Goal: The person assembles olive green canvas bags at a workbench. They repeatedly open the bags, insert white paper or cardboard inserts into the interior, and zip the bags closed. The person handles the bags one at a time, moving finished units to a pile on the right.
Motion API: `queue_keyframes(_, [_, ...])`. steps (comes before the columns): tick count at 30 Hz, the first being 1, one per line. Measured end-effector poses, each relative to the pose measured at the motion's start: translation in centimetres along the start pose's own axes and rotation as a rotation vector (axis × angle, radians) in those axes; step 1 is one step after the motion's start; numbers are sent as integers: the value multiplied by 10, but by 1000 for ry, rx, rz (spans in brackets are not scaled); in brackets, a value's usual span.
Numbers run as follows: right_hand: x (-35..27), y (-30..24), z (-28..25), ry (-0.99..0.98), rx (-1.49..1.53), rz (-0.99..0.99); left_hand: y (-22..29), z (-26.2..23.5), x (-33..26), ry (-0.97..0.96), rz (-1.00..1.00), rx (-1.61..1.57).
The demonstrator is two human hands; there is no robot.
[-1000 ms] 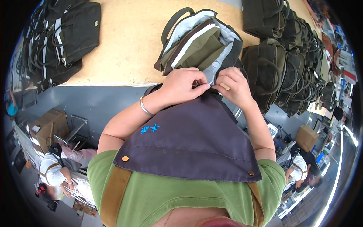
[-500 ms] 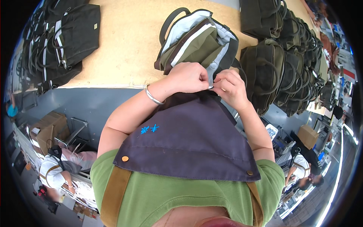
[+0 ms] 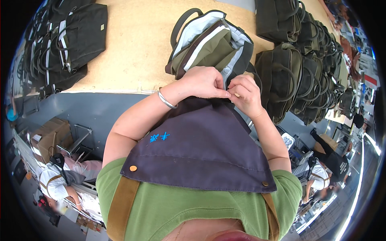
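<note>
Head view: left hand and right hand pinch the edge of the pale-lined fabric bag.

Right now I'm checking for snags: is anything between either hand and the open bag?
Nothing visible is. The left hand and right hand meet at the near end of the open bag; what they pinch is hard to make out. The right-side bags sit beside, not between.

Tan worktable with dark bags at left, more bags at right, an open bag between.
</note>
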State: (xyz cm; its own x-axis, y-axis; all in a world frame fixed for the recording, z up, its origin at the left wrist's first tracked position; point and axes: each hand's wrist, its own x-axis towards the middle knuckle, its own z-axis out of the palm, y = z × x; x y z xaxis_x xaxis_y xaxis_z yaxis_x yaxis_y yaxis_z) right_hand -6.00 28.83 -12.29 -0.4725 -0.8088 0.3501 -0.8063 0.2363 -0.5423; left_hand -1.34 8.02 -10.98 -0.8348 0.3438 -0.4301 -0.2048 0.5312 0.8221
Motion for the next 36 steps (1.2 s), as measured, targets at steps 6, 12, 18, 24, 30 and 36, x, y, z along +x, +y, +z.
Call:
queue_keyframes(6, [3,-4,-3,-33,-4,7,-9,5,4,-34,-22,-145])
queue_keyframes(12, [-1,-7,-9,-115,-62,-81,-18,2,5,59,13,-95])
queue_keyframes(18, [-22,-9,-1,-163,5,53,-24,13,5,173,-9,249])
queue_keyframes(24, [0,-17,-6,-102,-185,-1,-9,11,11,149,-23,243])
queue_keyframes(30, [4,-6,-21,-239,-200,65,-21,17,31,63,-103,421])
queue_keyframes(36, [8,-11,-16,-244,-191,109,-19,-6,-18,115,362,52])
